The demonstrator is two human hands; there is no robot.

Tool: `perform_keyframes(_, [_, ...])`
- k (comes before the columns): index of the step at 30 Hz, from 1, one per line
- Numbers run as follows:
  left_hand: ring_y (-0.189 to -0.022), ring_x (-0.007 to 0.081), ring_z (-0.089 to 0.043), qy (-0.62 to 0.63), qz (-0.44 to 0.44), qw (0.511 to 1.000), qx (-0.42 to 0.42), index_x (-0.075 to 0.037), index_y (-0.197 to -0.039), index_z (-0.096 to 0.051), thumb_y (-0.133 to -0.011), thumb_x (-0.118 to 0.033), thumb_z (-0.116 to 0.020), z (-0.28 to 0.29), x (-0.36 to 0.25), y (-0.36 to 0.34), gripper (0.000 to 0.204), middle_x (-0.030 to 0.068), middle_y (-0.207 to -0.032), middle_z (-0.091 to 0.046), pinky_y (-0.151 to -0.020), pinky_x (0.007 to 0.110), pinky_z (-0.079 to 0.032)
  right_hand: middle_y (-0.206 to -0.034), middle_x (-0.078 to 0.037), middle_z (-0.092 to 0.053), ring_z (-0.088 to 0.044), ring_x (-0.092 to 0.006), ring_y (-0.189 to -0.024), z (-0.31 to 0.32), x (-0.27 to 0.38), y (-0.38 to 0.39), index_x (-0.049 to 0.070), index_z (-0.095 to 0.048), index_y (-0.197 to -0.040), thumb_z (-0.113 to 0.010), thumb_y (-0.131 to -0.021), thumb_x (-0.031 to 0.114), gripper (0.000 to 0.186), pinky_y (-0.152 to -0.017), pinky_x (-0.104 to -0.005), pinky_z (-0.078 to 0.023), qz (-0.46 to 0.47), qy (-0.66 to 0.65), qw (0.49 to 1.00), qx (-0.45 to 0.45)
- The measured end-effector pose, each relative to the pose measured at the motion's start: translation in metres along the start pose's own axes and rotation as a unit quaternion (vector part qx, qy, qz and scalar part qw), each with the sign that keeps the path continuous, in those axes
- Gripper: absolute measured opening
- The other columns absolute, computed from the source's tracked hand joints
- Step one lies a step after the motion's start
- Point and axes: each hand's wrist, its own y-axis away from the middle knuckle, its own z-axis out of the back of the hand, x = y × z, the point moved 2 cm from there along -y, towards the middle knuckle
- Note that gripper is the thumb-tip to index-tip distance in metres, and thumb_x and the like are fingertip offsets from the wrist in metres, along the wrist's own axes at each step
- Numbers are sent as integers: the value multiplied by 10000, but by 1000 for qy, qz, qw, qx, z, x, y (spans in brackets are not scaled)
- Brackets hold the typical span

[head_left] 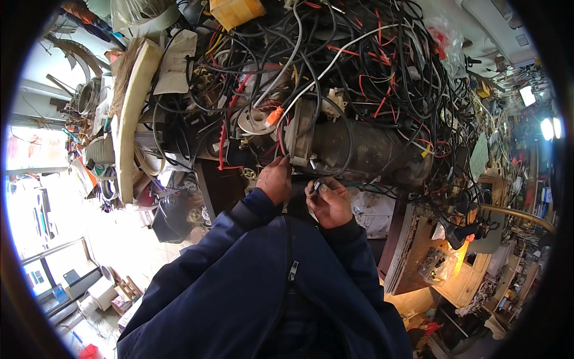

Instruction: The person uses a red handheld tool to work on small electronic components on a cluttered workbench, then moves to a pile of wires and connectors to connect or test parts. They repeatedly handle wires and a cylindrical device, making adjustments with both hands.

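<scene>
A large dark cylindrical machine housing [371, 146] lies across the bench in front of me, with a lighter metal end flange [299, 134] at its left. My left hand [276, 181] is closed at the lower edge of that flange. Whatever sits between its fingertips is too small to make out. Just to the right, my right hand [332, 204] pinches a black cable [351, 143] near its end, thumb against fingers. The cable loops up over the housing into the tangle. An orange connector [274, 116] rests above my left hand, beside a round pale metal disc [253, 121].
Black, red and white wires [359, 66] heap over the bench's far side. A long cream foam-like slab [134, 119] stands at the left. To the right are a wooden cabinet [412, 254], a brass-coloured curved tube [520, 214] and cluttered shelves. A white bucket [103, 293] stands lower left.
</scene>
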Motion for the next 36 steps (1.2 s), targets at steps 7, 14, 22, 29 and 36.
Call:
perform_keyframes(7, [-922, 445, -604, 19, -8, 1000, -7, 34, -1228, -540, -847, -60, -513, 3, -2, 4, 393, 247, -1055, -614, -803, 482, -493, -971, -149, -673, -637, -229, -850, -5, -1, 2, 9, -624, -974, -631, -912, 80, 95, -665, -315, -501, 10, 15, 1000, 5])
perform_keyframes(14, [-945, 421, -623, 93, 24, 993, -66, 55, -1172, -569, -837, -69, -542, 20, -22, 14, 358, 261, -1041, -630, -836, 439, -497, -924, -135, -678, -650, -221, -808, -5, 0, 3, -7, -628, -972, -648, -888, 49, 103, -705, -320, -512, 26, 62, 998, -12])
perform_keyframes(22, [-799, 130, -609, 325, 117, 932, 106, 42, -1083, -641, -880, -181, -613, 54, -42, 29, 302, 94, -884, -672, -726, 289, -490, -921, -126, -680, -649, -198, -825, -10, 4, 3, -30, -626, -960, -665, -841, -21, 125, -767, -325, -522, 23, 88, 995, -30])
perform_keyframes(29, [-779, 78, -571, 406, 87, 905, 95, 31, -1066, -652, -888, -214, -672, 55, -61, 33, 303, 33, -853, -661, -702, 255, -473, -902, -94, -683, -632, -136, -769, -11, 1, 3, -44, -641, -961, -676, -848, -18, 121, -706, -263, -518, 42, 172, 982, -70])
perform_keyframes(36, [-799, 78, -592, 404, 113, 904, 76, 30, -1005, -671, -847, -134, -726, 47, -55, 35, 234, 38, -856, -680, -732, 252, -493, -843, -80, -689, -619, -110, -722, -2, -1, 3, -60, -685, -962, -701, -853, 28, 141, -663, -237, -504, 41, 298, 949, -98])
